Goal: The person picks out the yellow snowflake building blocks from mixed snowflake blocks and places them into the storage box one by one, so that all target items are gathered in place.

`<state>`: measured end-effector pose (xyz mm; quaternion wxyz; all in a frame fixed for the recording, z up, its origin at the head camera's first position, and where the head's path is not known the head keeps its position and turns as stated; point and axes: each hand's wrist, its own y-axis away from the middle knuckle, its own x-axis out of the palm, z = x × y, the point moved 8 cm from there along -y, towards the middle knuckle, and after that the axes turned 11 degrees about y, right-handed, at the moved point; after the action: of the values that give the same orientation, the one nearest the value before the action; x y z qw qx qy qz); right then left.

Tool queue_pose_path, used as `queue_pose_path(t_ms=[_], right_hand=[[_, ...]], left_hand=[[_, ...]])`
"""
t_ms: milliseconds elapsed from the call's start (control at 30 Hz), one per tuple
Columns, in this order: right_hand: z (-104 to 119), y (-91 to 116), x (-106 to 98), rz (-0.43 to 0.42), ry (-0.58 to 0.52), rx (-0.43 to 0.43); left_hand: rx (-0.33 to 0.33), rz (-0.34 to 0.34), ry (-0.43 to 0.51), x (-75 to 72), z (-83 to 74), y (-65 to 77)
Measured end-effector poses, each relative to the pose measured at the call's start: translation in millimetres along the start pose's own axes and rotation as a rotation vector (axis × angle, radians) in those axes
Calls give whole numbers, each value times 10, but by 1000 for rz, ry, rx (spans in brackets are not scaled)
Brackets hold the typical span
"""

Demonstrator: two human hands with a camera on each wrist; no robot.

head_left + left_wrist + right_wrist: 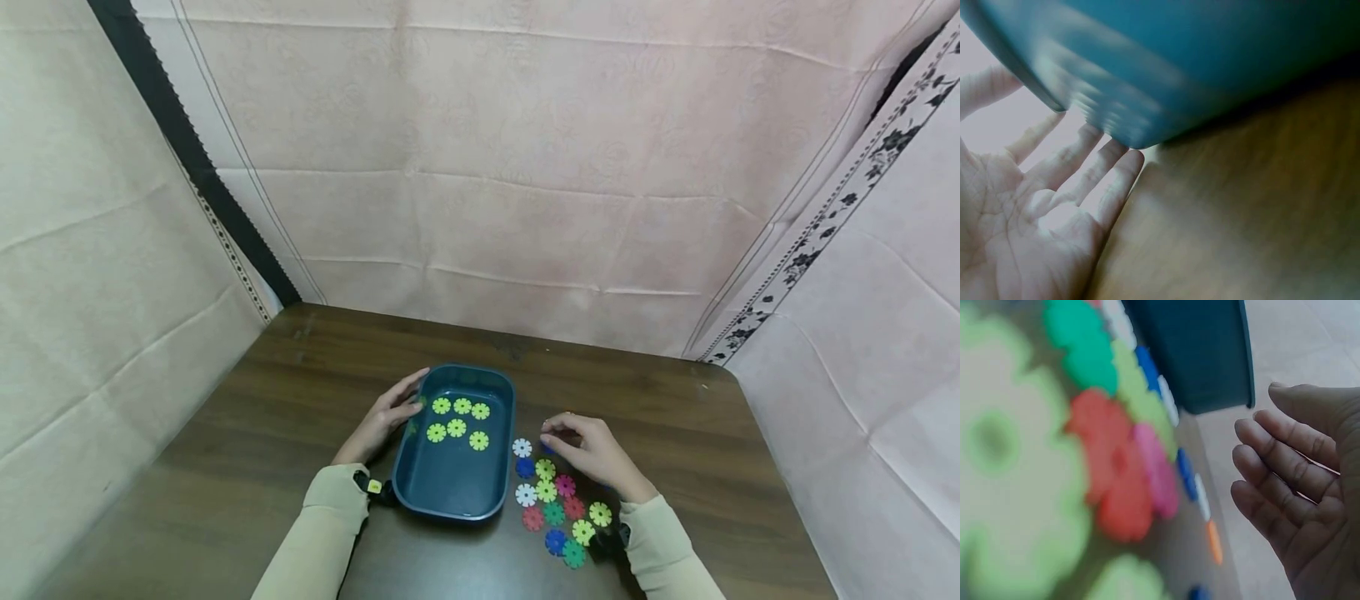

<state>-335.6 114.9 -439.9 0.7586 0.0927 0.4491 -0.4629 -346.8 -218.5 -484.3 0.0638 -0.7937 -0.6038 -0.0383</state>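
A dark teal rectangular tray (452,479) lies on the table with several yellow-green flower-shaped discs (479,440) in its far half. My left hand (386,421) is at the tray's left side; in the left wrist view, its extended fingers (1110,181) touch the outer wall. To the right of the tray spreads a loose group of flower discs in white, blue, red, pink, green (573,553) and yellow-green. Over the far end of this group hovers my right hand (588,454), fingers loosely bent. Nothing shows between its thumb and fingers in the right wrist view.
The brown wooden table (247,467) ends at pale cloth (480,167) hung behind and on both sides. In the right wrist view an orange disc (1214,541) lies near the right hand. Dark straps (378,489) sit on both wrists.
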Motion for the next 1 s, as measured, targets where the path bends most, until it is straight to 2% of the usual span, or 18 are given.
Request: queue_pose_path(t_ms=[233, 367, 500, 767, 1000], right_hand=[[-249, 314, 101, -36, -4, 63], [-292, 418, 198, -77, 24, 53], [-255, 442, 261, -113, 70, 11], [-218, 422, 296, -91, 120, -36], [-208, 388, 254, -94, 154, -58]], left_hand=[[-3, 5, -8, -1, 26, 17], [-2, 13, -14, 0, 43, 30], [3, 11, -9, -6, 49, 43], [3, 20, -4, 18, 34, 51], [23, 15, -15, 20, -19, -2]])
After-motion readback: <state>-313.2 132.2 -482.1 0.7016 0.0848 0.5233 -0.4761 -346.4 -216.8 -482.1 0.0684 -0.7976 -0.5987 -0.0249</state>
